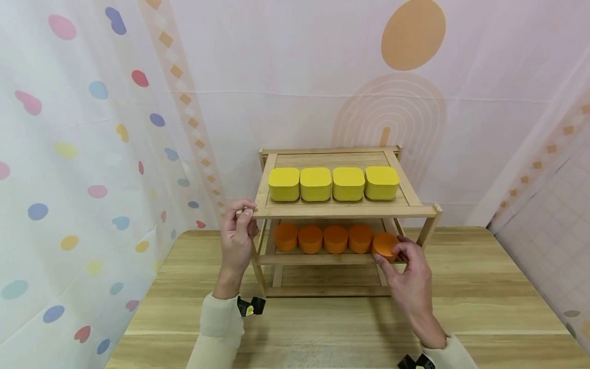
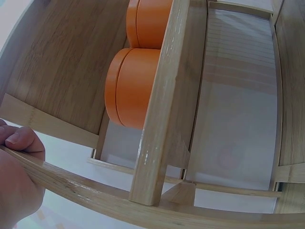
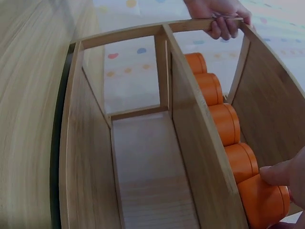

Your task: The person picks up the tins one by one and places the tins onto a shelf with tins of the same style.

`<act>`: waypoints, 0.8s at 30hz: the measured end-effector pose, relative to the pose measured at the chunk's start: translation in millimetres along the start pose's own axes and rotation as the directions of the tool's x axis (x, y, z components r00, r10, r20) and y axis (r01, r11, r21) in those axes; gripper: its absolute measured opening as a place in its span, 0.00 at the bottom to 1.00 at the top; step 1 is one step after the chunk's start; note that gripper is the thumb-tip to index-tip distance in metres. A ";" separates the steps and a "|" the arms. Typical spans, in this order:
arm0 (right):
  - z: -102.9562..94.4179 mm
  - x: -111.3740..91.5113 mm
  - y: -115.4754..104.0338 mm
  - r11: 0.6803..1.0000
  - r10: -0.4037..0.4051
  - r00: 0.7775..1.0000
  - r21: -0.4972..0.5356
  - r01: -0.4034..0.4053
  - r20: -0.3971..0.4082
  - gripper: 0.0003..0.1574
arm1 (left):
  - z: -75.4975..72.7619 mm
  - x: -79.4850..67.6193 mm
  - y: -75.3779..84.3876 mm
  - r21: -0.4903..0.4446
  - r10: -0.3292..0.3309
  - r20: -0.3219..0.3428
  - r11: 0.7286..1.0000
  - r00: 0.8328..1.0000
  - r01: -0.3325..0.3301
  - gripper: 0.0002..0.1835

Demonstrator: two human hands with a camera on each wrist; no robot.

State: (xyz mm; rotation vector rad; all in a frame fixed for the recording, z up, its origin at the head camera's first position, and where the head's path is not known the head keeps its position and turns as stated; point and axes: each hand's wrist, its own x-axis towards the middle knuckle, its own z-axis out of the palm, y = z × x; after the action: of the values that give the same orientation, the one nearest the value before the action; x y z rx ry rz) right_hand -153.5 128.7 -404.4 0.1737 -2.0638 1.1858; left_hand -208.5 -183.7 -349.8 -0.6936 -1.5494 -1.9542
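A wooden rack with three tiers stands on the table. My left hand holds the rack's front left post near the top corner; in the left wrist view its thumb and fingers wrap the wood. On the middle shelf, my right hand pinches the rightmost orange round box between thumb and fingers. That box sits slightly forward of the other orange boxes and tilts a little in the right wrist view. Each orange box has a lid, seen as a seam line.
Several yellow square lidded boxes line the rack's top shelf. The bottom shelf lies close above the wooden table. A patterned curtain hangs behind and to the left. The rack's right front post stands beside my right hand.
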 end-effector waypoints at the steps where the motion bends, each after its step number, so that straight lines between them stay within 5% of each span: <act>1: 0.4 -0.2 0.5 1.000 0.003 1.000 -0.008 -0.003 -0.004 0.23 | 0.1 0.0 0.0 0.001 -0.001 -0.003 1.000 1.000 0.001 0.10; 15: 8.8 0.9 7.9 0.995 -0.097 0.993 -0.038 0.094 -0.073 0.24 | 0.4 0.4 0.1 0.015 -0.001 -0.004 1.000 1.000 0.001 0.10; 24: 11.0 -0.1 8.6 0.996 -0.080 0.993 -0.044 0.077 -0.088 0.19 | -0.3 0.4 -0.2 0.015 0.007 0.007 1.000 1.000 -0.007 0.09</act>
State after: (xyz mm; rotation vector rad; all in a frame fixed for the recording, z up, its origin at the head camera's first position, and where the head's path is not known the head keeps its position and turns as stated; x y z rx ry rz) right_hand -163.1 124.8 -413.8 0.1775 -1.9826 1.0840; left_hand -208.9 -184.0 -349.7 -0.6992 -1.5614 -1.9353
